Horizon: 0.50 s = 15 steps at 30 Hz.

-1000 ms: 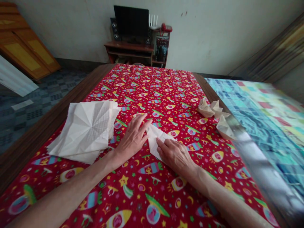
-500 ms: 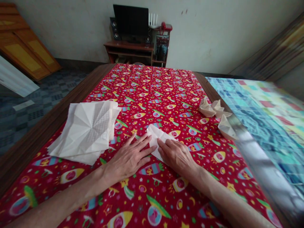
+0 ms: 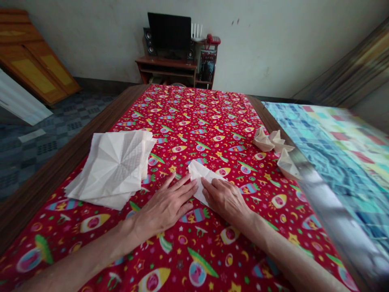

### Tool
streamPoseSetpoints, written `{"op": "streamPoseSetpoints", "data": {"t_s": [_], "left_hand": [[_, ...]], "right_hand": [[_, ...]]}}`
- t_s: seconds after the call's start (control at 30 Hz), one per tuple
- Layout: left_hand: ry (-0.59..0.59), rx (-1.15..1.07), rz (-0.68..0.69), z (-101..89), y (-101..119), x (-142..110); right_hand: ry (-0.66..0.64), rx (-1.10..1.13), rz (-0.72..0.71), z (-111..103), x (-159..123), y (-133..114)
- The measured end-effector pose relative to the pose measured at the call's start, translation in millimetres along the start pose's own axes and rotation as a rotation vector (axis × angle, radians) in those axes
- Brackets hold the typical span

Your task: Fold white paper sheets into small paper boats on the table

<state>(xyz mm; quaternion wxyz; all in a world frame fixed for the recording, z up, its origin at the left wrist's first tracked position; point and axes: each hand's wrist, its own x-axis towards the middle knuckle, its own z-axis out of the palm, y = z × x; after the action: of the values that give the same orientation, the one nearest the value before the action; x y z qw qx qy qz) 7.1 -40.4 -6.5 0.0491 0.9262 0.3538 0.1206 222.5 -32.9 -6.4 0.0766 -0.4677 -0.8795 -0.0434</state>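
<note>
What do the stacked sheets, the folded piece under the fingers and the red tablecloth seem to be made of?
Stacked sheets: matte paper, shown by sharp creases. Folded piece: likely paper too, white with crisp straight edges. Red tablecloth: probably dull printed fabric, faintly rippled; fibre unclear.

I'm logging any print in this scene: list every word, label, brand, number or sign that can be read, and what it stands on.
No text can be read anywhere.
Stack of creased sheets: faint grid-like marks on top, too blurred to read.
Folded paper: nothing legible.
Red patterned cloth: rocket pictures, no readable words.
Monitor: no readable brand.
</note>
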Motion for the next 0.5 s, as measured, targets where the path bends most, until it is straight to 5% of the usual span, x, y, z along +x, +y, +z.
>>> {"op": "streamPoseSetpoints", "data": {"t_s": [0.17,0.3,0.5], "left_hand": [[-0.015,-0.004,-0.027,-1.8,9,-8],[0.026,-0.024,-0.004,0.3,7,-5],[0.100,-0.061,0.019,3.4,2,1]], "right_hand": [[0.007,0.128,-0.036,-3,-6,10],[0.039,0.306,-0.211,-9,-27,20],[0.081,0.233,-0.222,-14,-43,14]]}}
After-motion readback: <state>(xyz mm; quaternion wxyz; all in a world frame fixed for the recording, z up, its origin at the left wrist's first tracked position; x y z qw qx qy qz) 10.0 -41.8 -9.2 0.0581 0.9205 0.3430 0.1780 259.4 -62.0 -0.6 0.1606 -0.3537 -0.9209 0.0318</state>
